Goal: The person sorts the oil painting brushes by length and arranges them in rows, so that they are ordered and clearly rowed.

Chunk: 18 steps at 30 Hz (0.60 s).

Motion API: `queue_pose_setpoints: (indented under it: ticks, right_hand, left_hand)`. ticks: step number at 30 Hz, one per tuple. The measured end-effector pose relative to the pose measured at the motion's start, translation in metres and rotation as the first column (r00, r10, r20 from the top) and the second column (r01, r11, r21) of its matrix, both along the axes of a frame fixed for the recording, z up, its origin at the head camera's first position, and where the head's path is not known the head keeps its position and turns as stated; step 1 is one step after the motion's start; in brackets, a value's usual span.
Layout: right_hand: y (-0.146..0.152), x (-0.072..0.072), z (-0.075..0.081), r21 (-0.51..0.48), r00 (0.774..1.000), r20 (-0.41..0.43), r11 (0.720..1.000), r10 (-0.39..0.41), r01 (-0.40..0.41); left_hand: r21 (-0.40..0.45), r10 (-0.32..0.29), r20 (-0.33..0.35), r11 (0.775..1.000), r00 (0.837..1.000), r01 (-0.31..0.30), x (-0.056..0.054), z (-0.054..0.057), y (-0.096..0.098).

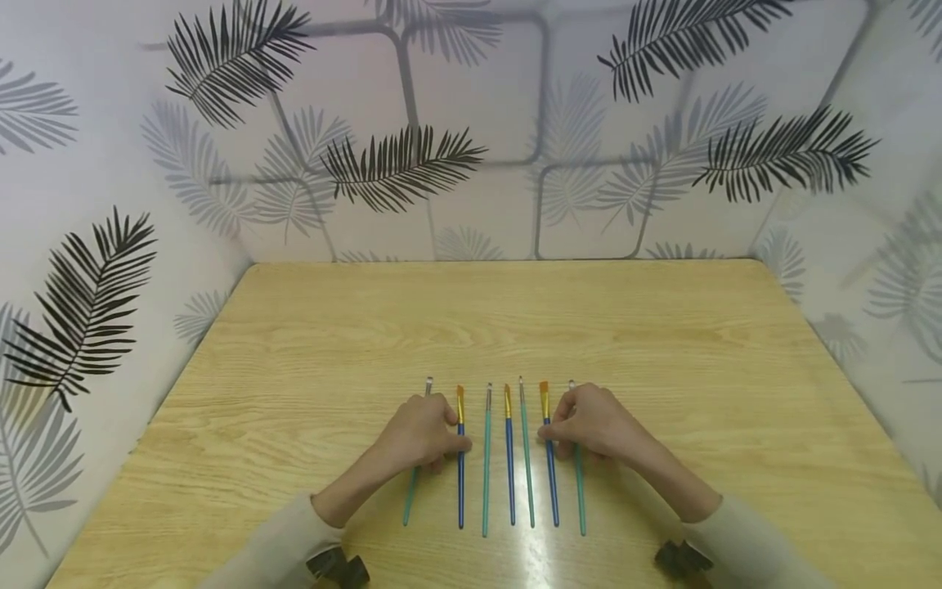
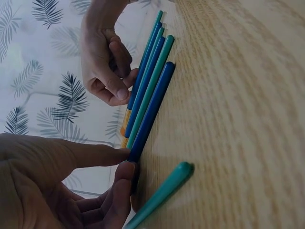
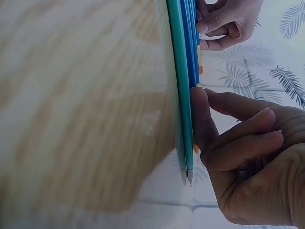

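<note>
Two digits of the left hand (image 1: 423, 429), thumb and index, pinch the blue handle of the second brush (image 1: 461, 483), counting from the person's left, while that hand's other fingers curl inward. The right hand (image 1: 599, 421) does likewise with the sixth brush (image 1: 553, 483), also blue, its thumb and index closed together at the handle and the remaining fingers bent. Under the left hand passes the teal first brush (image 1: 410, 499), its handle end splayed away from its neighbour; under the right passes the teal seventh brush (image 1: 580, 491), and whether the fingers touch it I cannot tell. Between the hands lie the teal third brush (image 1: 486, 466), the blue fourth brush (image 1: 511, 458) and the teal fifth brush (image 1: 527, 458), side by side and apart, bristles pointing away from the person. The blue ones have gold ferrules and orange bristles. Pale sleeves (image 1: 283, 532) cover the forearms, with a dark device (image 1: 338, 567) at each wrist. All seven brushes are on a wood-grain table (image 1: 515, 311), near its front; behind it rises a wall covering (image 1: 478, 98) printed with black and grey fronds.
</note>
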State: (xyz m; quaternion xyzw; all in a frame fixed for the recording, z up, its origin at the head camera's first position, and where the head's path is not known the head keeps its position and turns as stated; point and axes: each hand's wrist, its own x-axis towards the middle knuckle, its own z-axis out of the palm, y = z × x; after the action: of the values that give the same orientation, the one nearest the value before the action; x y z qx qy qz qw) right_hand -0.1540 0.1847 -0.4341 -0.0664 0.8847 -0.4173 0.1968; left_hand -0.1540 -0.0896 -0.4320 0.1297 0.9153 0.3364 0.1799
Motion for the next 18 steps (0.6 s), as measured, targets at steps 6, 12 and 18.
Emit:
queue_pose_setpoints:
  ticks: [6, 12, 18]
  right_hand:
    - [-0.0003, -0.0002, 0.0002, 0.004, 1.000, -0.010, 1.000, 0.027, -0.027]
    - [-0.0034, -0.0001, -0.0003, 0.014, 0.998, -0.026, 0.999, 0.050, -0.050]
    - [-0.0053, 0.0010, -0.0008, 0.004, 0.997, -0.037, 0.998, 0.070, -0.069]
  left_hand:
    - [0.009, -0.007, -0.008, 1.000, 1.000, 0.007, -0.0009, -0.0001, 0.0007]
    - [-0.007, -0.015, -0.034, 1.000, 0.999, 0.015, -0.0005, 0.0003, 0.0013]
    - [-0.027, -0.019, -0.052, 0.999, 0.998, 0.018, 0.0009, 0.0001, 0.0021]
